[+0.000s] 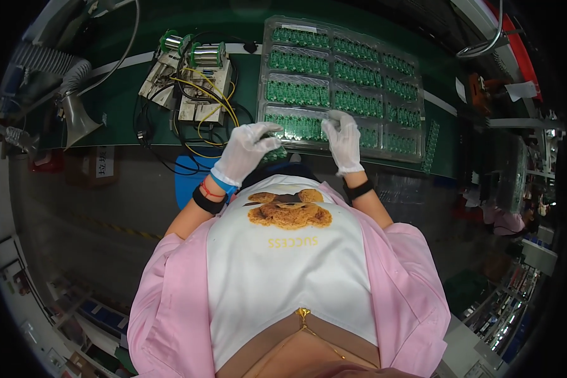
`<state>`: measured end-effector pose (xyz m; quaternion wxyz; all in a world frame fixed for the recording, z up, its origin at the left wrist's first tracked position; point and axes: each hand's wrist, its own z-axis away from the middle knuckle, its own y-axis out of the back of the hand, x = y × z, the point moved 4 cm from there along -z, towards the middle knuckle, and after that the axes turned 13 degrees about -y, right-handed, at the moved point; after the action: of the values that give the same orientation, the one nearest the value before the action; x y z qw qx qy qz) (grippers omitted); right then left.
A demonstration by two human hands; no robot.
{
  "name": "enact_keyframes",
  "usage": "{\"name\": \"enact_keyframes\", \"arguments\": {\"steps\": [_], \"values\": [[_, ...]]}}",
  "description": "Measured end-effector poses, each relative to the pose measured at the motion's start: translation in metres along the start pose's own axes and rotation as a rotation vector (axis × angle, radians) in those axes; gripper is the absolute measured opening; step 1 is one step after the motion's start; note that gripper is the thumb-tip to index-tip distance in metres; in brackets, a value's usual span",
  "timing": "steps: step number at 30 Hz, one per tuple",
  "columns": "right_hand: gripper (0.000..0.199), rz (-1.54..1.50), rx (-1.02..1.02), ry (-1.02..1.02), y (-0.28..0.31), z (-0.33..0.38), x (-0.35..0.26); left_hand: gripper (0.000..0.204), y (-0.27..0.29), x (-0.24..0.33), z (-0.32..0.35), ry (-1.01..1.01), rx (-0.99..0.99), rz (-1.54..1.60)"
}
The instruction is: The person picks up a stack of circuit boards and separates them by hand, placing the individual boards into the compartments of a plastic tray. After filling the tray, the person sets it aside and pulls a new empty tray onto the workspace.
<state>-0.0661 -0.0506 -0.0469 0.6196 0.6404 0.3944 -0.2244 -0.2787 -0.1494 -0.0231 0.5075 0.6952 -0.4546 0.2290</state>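
Both my hands wear white gloves. My left hand (249,150) is curled over the near left corner of a clear plastic tray (341,39), fingers closed on a small green circuit board (274,155). My right hand (343,137) rests on the tray's nearest row, fingertips pinched at several green circuit boards (296,127) in a compartment; whether it holds one I cannot tell. The tray lies on a green work surface (120,104) and holds rows of green boards in clear pockets.
A test fixture (192,85) with yellow and black wires stands left of the tray. A grey hose and funnel (69,94) sit far left. A strip of green boards (431,146) lies at the tray's right end. Another person (507,220) sits at the right.
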Motion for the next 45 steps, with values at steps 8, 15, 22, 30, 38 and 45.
{"name": "enact_keyframes", "arguments": {"steps": [8,15,22,30,38,45], "values": [[0.03,-0.015,-0.245,0.339,0.012,0.034,-0.055,0.039,-0.026,0.04,-0.024,0.094,0.17,0.22],[0.024,-0.114,-0.411,0.018,0.06,0.024,-0.015,0.046,-0.072,0.033,-0.034,0.132,-0.293,-0.091],[0.026,-0.012,-0.438,0.339,0.103,0.011,0.016,0.034,-0.125,0.034,-0.049,-0.265,-0.325,-0.042],[0.018,-0.405,-0.573,0.457,0.112,-0.006,0.029,0.019,-0.133,0.033,-0.075,0.15,-0.502,0.287],[0.021,-0.013,-0.456,-0.644,0.025,-0.019,0.113,0.04,-0.083,-0.047,-0.053,0.386,0.111,0.241],[0.032,0.323,-0.254,-0.381,0.019,-0.019,0.087,0.051,-0.092,-0.069,-0.064,0.467,-0.13,0.328]]}}
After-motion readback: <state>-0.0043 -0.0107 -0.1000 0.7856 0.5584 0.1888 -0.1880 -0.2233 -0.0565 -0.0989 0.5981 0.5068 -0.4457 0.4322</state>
